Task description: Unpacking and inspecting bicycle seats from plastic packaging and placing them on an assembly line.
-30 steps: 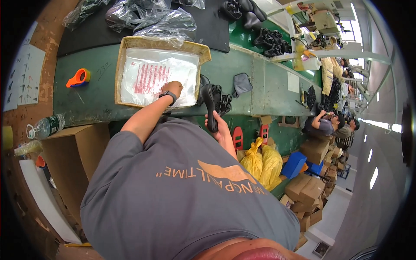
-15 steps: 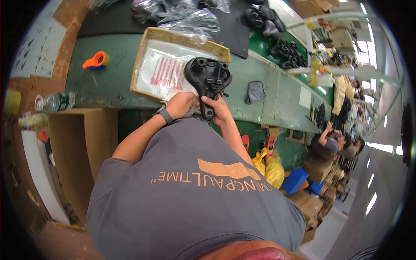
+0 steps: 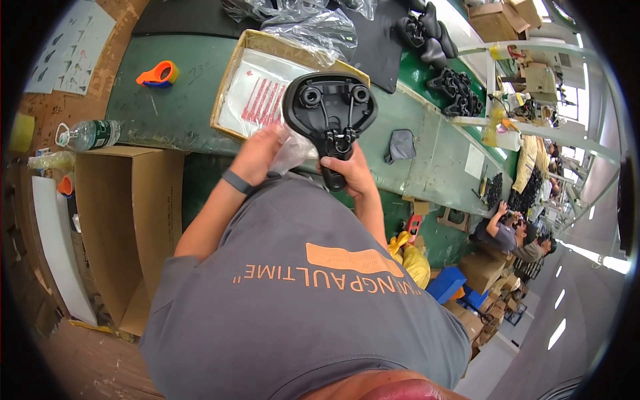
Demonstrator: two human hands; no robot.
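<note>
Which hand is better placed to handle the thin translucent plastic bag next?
Probably the left hand: it holds the bag, while the right hand grips the wide black bicycle saddle by its narrow nose.

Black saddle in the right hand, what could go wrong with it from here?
The right hand grips the black saddle by its narrow end, so the wide end might tip or twist. The left hand holds crumpled clear plastic close by; it could snag or tear on the exposed clamp parts.
</note>
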